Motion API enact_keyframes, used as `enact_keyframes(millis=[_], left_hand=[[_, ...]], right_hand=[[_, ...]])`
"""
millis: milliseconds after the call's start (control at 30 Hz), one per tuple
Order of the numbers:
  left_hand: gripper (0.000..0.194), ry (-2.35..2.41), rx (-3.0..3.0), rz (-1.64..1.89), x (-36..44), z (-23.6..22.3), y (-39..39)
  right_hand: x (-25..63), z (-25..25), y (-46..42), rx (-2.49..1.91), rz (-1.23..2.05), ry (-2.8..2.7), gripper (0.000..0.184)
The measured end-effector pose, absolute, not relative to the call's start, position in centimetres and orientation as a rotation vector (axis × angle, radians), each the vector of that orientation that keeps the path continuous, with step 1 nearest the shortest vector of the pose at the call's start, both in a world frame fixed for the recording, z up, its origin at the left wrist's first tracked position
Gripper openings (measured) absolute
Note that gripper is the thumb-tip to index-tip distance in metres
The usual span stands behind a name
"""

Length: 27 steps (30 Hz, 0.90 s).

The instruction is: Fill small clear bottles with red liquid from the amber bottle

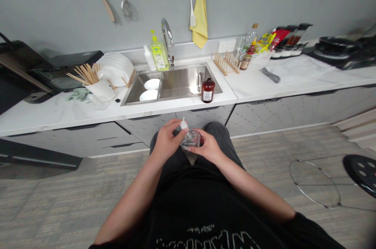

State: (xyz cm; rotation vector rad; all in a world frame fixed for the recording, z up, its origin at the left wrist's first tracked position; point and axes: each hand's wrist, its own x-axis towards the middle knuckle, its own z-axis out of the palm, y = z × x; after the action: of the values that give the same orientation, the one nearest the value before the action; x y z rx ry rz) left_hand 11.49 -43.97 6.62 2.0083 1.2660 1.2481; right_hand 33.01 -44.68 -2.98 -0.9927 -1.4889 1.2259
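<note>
Over my lap, my left hand (166,142) and my right hand (208,148) close around a small clear glass bottle (190,140). A white pointed cap (183,124) stands just above my left fingers, by the bottle's upper side. I cannot tell whether the cap is attached to the bottle. My fingers hide part of the glass. Both hands rest just above my dark trousers (217,133).
In front of me stand low grey cabinets (147,129) under a white marble counter (296,76) with a steel sink (183,84). Dishes, a brown bottle and condiment bottles stand on it. A black stool (362,172) and a wire ring (314,184) are at the right.
</note>
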Motion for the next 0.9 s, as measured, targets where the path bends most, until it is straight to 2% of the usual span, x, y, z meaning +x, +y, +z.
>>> enact_keyframes(millis=[533, 900], left_hand=[[0.027, 1.255, 1.871, 1.325, 11.6, 5.0, -44.0], [0.025, 1.264, 1.856, 1.317, 10.8, 5.6, -44.2]], right_hand=[[33.1, -3.5, -44.5, -0.980, 1.260, -1.472, 0.075], [32.8, -3.8, -44.4, -0.996, 1.288, -1.438, 0.075]])
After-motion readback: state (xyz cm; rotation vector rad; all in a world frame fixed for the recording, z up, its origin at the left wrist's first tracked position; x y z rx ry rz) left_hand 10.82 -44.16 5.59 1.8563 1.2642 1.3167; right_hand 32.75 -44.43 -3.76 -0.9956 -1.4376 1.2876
